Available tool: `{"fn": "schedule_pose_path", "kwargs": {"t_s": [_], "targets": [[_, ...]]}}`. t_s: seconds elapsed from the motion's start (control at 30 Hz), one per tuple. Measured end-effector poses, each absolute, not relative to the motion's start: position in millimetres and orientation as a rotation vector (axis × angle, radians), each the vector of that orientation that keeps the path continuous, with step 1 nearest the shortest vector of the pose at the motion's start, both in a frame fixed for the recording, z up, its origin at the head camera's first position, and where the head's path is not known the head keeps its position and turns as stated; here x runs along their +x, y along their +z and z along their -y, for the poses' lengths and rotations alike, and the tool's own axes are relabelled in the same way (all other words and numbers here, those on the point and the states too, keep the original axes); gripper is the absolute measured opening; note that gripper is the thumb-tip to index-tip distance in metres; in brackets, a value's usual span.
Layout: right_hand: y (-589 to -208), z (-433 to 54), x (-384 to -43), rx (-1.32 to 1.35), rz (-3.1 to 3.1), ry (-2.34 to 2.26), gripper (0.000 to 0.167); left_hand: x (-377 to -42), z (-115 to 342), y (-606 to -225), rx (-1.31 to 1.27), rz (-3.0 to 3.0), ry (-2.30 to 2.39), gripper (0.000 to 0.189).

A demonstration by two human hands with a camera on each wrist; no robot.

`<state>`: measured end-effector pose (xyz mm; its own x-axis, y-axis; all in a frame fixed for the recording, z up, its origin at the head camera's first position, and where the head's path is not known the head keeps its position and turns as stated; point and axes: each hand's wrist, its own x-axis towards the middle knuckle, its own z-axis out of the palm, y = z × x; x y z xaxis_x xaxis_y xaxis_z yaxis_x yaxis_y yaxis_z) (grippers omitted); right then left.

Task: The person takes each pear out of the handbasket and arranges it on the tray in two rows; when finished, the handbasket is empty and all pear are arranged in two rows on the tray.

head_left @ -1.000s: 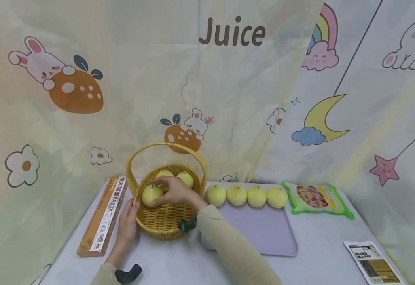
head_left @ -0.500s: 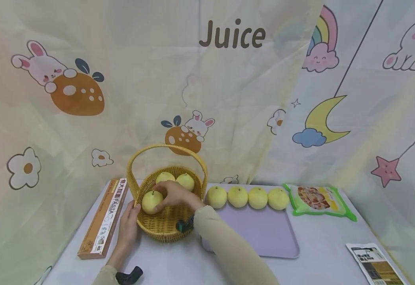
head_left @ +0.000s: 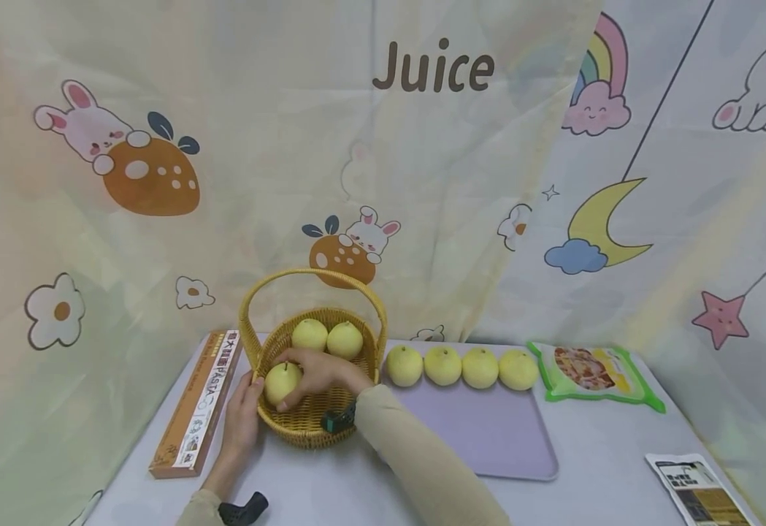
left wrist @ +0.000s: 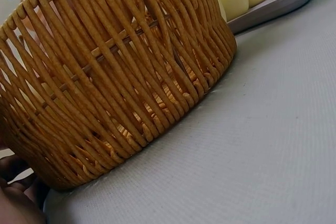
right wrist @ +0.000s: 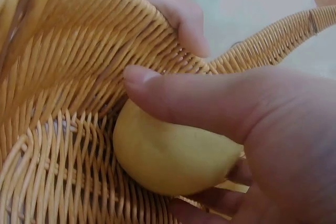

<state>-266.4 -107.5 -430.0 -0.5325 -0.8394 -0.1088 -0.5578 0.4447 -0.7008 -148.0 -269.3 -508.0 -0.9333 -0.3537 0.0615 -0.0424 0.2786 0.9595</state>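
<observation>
A woven yellow basket [head_left: 305, 438] with a tall arched handle stands at the middle left of the table. On its left side my left hand [head_left: 242, 416] grips the rim, the thumb lying over the edge in the right wrist view. Inside the basket my right hand [head_left: 322, 374] holds a pale yellow pear [head_left: 282, 383] by the left wall, with the thumb across it and the fingers beneath. Two more pears, a left one [head_left: 309, 334] and a right one [head_left: 345, 340], lie at the back of the basket. From the left wrist, the basket's outer wall [left wrist: 121, 66] fills much of the view.
Right of the basket is a lilac tray [head_left: 488, 438], several pears [head_left: 443, 365] in a row along its back edge. A green-edged food packet [head_left: 596, 374] lies beyond it, and a flat pouch [head_left: 698, 491] nearer the front right. A long pasta box [head_left: 197, 409] flanks the left hand.
My right hand has brought the pear lower and nearer within the basket, uncovering more of the two pears behind. My left hand stays at the rim. The head view has shifted slightly.
</observation>
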Motion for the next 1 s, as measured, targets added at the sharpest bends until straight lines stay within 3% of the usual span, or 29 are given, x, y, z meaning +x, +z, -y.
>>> {"fn": "schedule_pose_path", "kwargs": {"t_s": [0.6, 1.0], "targets": [[-413, 89, -265, -1.240, -2.288, -1.001, 0.070, -148, 269, -509, 0.363, 2.272, -1.715, 0.064], [-398, 55, -252, -1.068, -2.228, -1.353, 0.077, -148, 269, -508, 0.371, 2.280, -1.726, 0.067]]}}
